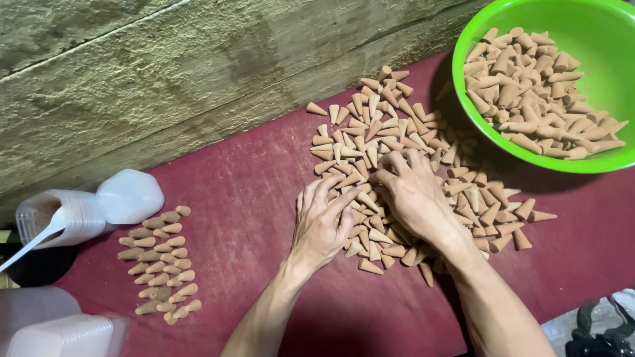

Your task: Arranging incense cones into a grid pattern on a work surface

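Left hand (323,225) flat, fingers spread, and right hand (413,195) with fingers curled, both pressing on the loose cone pile (397,145) on the maroon cloth (251,198), green bowl (562,39) of cones right of pile, neat cone rows (162,264) and plastic tubs (92,211) well left of it.

small tan cones (397,165) lie loosely heaped, tips every way, on red cloth.

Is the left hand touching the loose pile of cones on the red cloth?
Touching. The head view shows the left hand lying palm down, its fingers resting on the pile of cones at its left edge.
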